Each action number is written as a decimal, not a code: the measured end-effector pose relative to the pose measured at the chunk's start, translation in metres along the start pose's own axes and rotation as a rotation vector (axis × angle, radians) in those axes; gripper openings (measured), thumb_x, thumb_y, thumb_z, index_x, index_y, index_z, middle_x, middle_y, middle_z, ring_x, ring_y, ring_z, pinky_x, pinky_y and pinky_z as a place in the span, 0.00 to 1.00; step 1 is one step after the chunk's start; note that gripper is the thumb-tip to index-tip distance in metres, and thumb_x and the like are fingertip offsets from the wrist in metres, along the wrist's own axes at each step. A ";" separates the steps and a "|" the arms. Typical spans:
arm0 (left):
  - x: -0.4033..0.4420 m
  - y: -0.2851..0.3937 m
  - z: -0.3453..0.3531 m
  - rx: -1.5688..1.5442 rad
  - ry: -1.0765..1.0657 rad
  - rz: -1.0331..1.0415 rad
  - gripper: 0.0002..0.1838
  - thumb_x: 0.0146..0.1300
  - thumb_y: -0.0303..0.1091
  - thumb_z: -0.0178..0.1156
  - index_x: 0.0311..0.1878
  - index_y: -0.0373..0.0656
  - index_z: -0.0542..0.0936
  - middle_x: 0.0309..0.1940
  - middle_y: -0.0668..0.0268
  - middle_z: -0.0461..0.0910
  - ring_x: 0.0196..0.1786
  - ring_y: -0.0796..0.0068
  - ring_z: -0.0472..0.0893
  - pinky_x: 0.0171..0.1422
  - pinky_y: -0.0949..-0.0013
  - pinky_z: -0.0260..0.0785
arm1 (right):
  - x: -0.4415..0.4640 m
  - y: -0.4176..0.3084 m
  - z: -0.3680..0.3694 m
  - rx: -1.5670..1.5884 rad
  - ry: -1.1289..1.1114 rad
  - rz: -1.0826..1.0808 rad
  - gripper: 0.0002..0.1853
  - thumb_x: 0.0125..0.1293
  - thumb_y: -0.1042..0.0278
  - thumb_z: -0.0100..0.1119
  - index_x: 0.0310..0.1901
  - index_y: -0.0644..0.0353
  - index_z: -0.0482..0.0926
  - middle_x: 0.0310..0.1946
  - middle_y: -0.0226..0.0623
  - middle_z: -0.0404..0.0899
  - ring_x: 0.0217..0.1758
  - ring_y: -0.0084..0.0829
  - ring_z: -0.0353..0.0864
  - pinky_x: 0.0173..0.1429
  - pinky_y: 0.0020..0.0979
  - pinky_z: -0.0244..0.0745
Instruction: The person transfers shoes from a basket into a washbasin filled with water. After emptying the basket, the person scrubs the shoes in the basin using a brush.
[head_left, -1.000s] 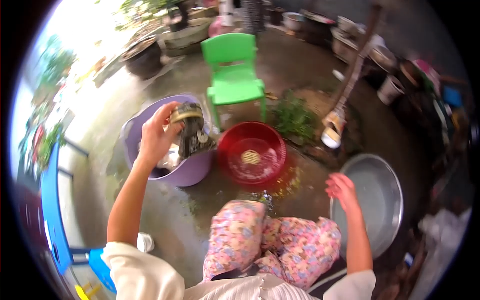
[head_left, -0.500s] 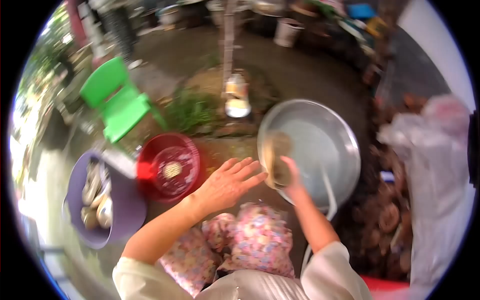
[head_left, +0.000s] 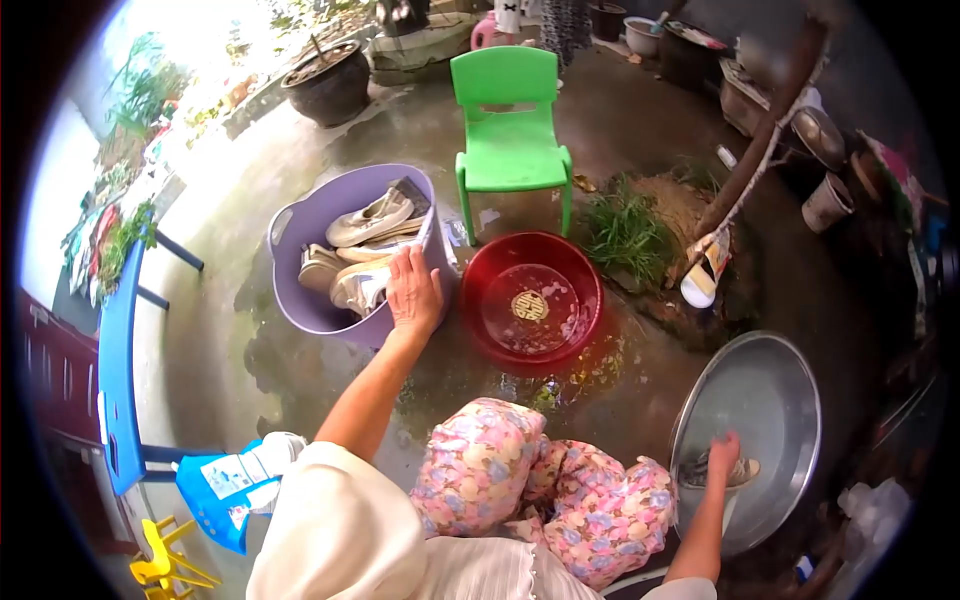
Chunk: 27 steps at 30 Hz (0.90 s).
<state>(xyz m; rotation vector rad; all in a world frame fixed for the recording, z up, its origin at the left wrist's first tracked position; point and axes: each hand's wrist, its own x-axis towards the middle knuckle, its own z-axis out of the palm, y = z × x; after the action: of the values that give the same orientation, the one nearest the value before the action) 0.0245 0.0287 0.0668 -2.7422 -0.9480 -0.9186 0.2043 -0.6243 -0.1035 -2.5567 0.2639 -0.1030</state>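
Note:
My left hand (head_left: 415, 290) is at the near right rim of the purple tub (head_left: 300, 310), fingers stretched out and close to the shoes inside. Several pale canvas shoes (head_left: 370, 220) are piled in that tub, some showing their soles. Down in the large metal basin (head_left: 745, 520), my right hand (head_left: 722, 458) grips a shoe (head_left: 742, 472) with a pale toe and a dark opening. Part of its fingers is hidden by the hand itself. Between the two vessels stands a red basin (head_left: 480, 340) with a little water and a yellowish pattern on its bottom.
A green plastic chair (head_left: 512, 150) stands behind the red basin. To the right, a pale shoe (head_left: 703, 275) leans against a wooden trunk (head_left: 760, 150) beside grass (head_left: 630, 235). A blue table (head_left: 120, 360) and a small yellow chair (head_left: 165, 560) are at the left.
The view has swung left. My left hand has moved from near the metal basin to the purple tub's rim. The shoe in my right hand has gone from the basin's rim down into it.

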 end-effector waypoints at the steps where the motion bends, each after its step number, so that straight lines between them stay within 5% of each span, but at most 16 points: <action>1: -0.005 -0.004 0.005 -0.006 -0.111 -0.151 0.20 0.62 0.37 0.60 0.54 0.39 0.70 0.43 0.51 0.79 0.46 0.49 0.81 0.47 0.52 0.73 | 0.011 -0.019 0.003 0.142 -0.153 -0.077 0.20 0.57 0.72 0.64 0.53 0.63 0.78 0.45 0.45 0.83 0.50 0.41 0.81 0.57 0.38 0.75; 3: -0.024 -0.029 0.027 0.043 -0.216 -0.301 0.11 0.65 0.36 0.58 0.46 0.42 0.74 0.31 0.54 0.81 0.35 0.47 0.83 0.40 0.51 0.74 | 0.014 -0.132 0.000 0.326 -0.401 -0.235 0.18 0.61 0.71 0.62 0.53 0.62 0.78 0.42 0.42 0.83 0.46 0.32 0.82 0.52 0.32 0.77; 5: -0.032 -0.040 0.025 -0.045 -0.232 -0.286 0.08 0.66 0.36 0.57 0.42 0.43 0.74 0.32 0.54 0.82 0.35 0.49 0.83 0.39 0.51 0.73 | -0.006 -0.240 0.005 0.398 -0.521 -0.431 0.15 0.64 0.70 0.59 0.52 0.60 0.79 0.39 0.39 0.84 0.42 0.28 0.83 0.48 0.30 0.78; 8: -0.049 -0.039 0.008 -0.171 -0.171 -0.290 0.03 0.65 0.31 0.54 0.39 0.44 0.74 0.33 0.54 0.82 0.35 0.47 0.82 0.39 0.49 0.72 | -0.077 -0.398 -0.023 0.220 -0.691 -0.891 0.14 0.64 0.69 0.57 0.51 0.61 0.79 0.43 0.44 0.83 0.46 0.38 0.84 0.51 0.34 0.77; 12: -0.049 -0.056 -0.018 -0.242 -0.232 -0.252 0.06 0.65 0.35 0.55 0.40 0.44 0.76 0.34 0.52 0.83 0.39 0.47 0.83 0.42 0.49 0.73 | -0.165 -0.499 0.007 0.264 -0.763 -1.432 0.17 0.63 0.70 0.54 0.54 0.58 0.77 0.49 0.45 0.80 0.52 0.47 0.80 0.54 0.42 0.77; 16: -0.052 -0.082 -0.006 -0.116 -0.430 -0.080 0.10 0.62 0.39 0.58 0.42 0.45 0.78 0.34 0.52 0.83 0.41 0.48 0.83 0.44 0.49 0.74 | -0.237 -0.536 0.063 0.193 -0.609 -1.679 0.19 0.57 0.74 0.57 0.53 0.57 0.76 0.47 0.42 0.79 0.50 0.43 0.80 0.51 0.43 0.76; 20: -0.074 -0.067 0.006 -0.087 -0.291 -0.068 0.08 0.57 0.37 0.60 0.36 0.43 0.79 0.27 0.57 0.83 0.33 0.57 0.85 0.39 0.56 0.74 | -0.273 -0.530 0.086 0.176 -0.567 -1.703 0.24 0.54 0.73 0.59 0.56 0.56 0.74 0.53 0.38 0.75 0.59 0.40 0.73 0.59 0.43 0.71; 21: -0.085 -0.066 0.007 -0.118 -0.195 -0.045 0.05 0.56 0.33 0.60 0.34 0.45 0.78 0.25 0.58 0.83 0.32 0.57 0.84 0.39 0.58 0.74 | -0.276 -0.530 0.087 0.067 -0.546 -1.745 0.30 0.50 0.75 0.64 0.59 0.55 0.71 0.57 0.41 0.71 0.67 0.44 0.67 0.69 0.45 0.63; 25: -0.110 -0.068 -0.035 -0.127 -0.361 -0.111 0.07 0.62 0.35 0.57 0.32 0.44 0.77 0.26 0.58 0.82 0.33 0.56 0.83 0.39 0.55 0.73 | -0.272 -0.532 0.079 -0.236 -0.440 -1.908 0.30 0.52 0.72 0.63 0.61 0.55 0.73 0.63 0.40 0.71 0.74 0.44 0.61 0.75 0.49 0.53; 27: -0.133 -0.070 -0.054 -0.170 -0.332 -0.057 0.07 0.62 0.35 0.57 0.31 0.44 0.77 0.25 0.58 0.81 0.32 0.56 0.82 0.38 0.55 0.73 | -0.270 -0.530 0.087 -0.219 -0.393 -1.949 0.27 0.49 0.70 0.65 0.56 0.55 0.76 0.59 0.40 0.74 0.72 0.44 0.63 0.74 0.48 0.53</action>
<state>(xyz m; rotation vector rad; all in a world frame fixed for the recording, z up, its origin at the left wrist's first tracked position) -0.1272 -0.0010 0.0273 -3.0941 -1.0441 -0.5835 0.0393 -0.0854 0.1065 -1.9149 -2.3527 -0.2563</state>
